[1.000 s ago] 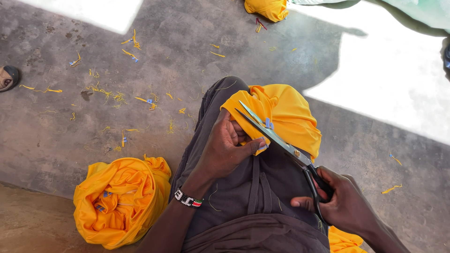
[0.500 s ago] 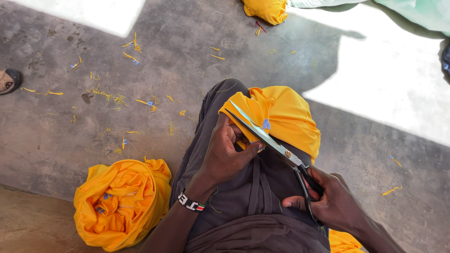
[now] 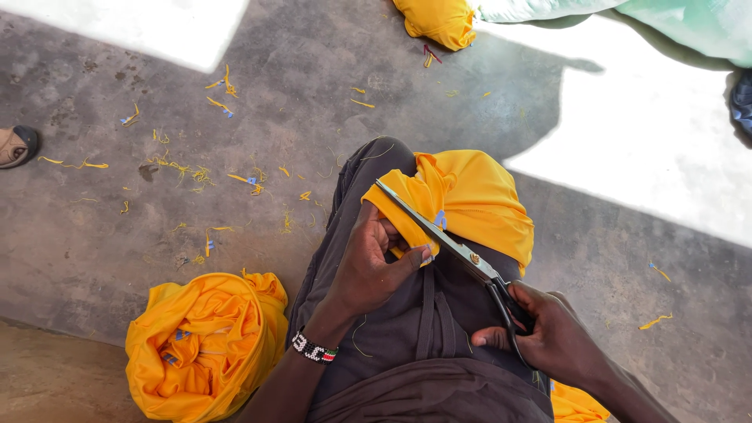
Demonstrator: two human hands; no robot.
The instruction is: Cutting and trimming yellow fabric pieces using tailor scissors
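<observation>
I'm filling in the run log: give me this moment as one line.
left hand: grips yellow cloth garment on lap | right hand: holds metal scissors, blades at cloth edge | floor: yellow cloth bundle, thread scraps

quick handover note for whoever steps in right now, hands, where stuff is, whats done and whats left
Left hand: pinching a fold of the yellow garment on the lap, thumb near the blades.
Right hand: fingers through the handles of the scissors, blades shut or nearly so, tips at the fold's edge.
Things: the garment is draped over the knee; a yellow bundle lies on the concrete floor to the left, another yellow piece at the top.
Done: thread trimmings are scattered on the floor.
Left: cannot tell how much of this garment remains untrimmed.
</observation>
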